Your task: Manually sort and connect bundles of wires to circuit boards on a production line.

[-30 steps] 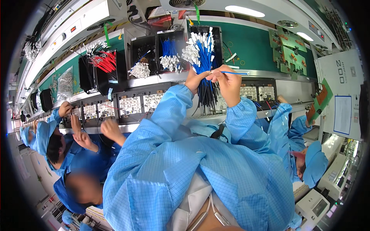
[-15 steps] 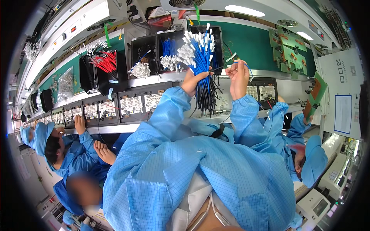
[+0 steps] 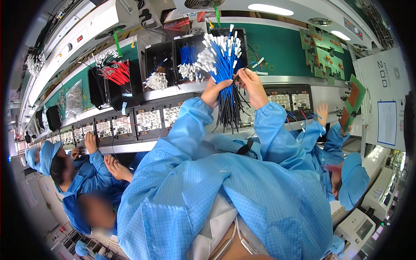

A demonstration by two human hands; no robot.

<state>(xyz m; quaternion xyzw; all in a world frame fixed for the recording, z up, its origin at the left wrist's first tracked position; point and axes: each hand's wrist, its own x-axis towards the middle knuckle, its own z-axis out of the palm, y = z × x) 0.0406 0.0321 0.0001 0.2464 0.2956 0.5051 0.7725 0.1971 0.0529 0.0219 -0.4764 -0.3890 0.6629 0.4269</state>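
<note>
A thick bundle of blue and black wires with white connectors fanned out at its top stands upright over the bench edge. My left hand is closed round its middle, thumb across the front. At the bundle's right side my right hand pinches, thumb against forefinger, what looks like a single wire; the fingers partly hide it. A white connector sticks out beside those fingers. Behind the bundle is a black bin, mostly covered by the wires.
Black bins hold blue wires, white connectors and red wires. A row of trays with white parts runs along the bench. Green boards stand far right. Co-workers sit left and right; one co-worker's hand is near my right sleeve.
My right hand has moved left, from apart to against the bundle, and its wire no longer arcs out to the right. My left hand keeps its hold.
</note>
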